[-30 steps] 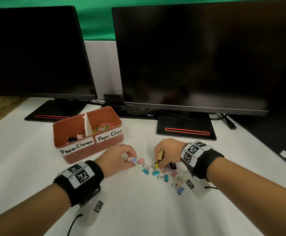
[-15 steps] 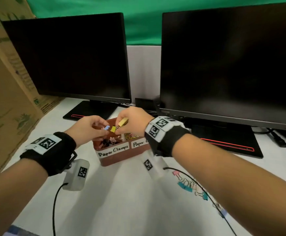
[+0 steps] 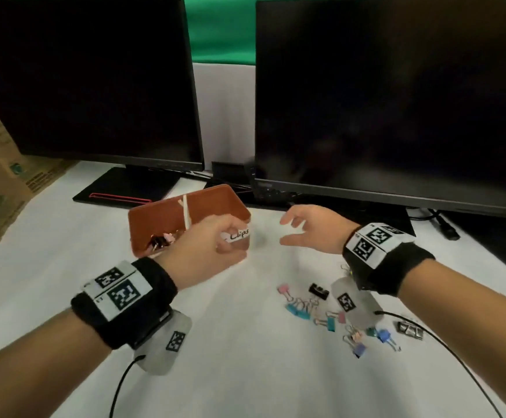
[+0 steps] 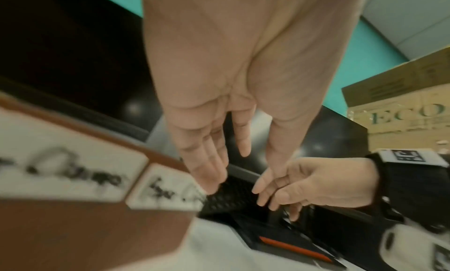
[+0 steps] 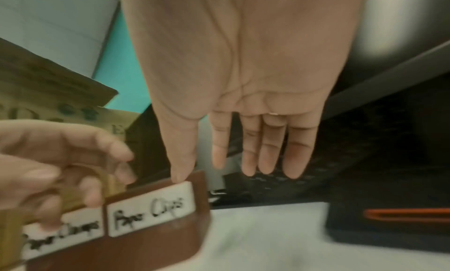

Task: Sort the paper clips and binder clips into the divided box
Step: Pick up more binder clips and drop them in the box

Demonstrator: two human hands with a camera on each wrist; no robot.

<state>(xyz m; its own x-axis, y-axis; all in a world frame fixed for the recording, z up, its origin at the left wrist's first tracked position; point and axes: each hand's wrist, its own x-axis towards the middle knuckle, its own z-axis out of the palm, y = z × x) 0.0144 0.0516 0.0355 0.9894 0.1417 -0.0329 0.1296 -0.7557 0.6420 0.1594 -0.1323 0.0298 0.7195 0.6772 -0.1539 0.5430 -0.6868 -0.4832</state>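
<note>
From the head view, both hands hung above the table with nothing in them. The left hand [image 3: 212, 245] hovered, fingers loosely bent, in front of the box [image 3: 167, 212], hiding part of its label, which suggested it had just let go there. The right hand [image 3: 312, 229] was spread and relaxed to the right of the box. The binder clips [image 3: 327, 312] lay scattered under the right wrist, well apart from the box, so more trips looked due. Some dark and pink clips [image 3: 161, 240] already sat in the compartment just beyond the left hand.

From the left wrist, the fingers [image 4: 207, 159] ran nearly straight and bare over the box's labelled front [image 4: 73, 171], with the right hand beside them, slack.

From the right wrist, the palm was flat, its thumb tip in line with the "Paper Clips" label [image 5: 151, 207]; I could not tell whether they touched.

Half a second before, both hands were pinched on clips over the box; now they were released and drawn apart.
</note>
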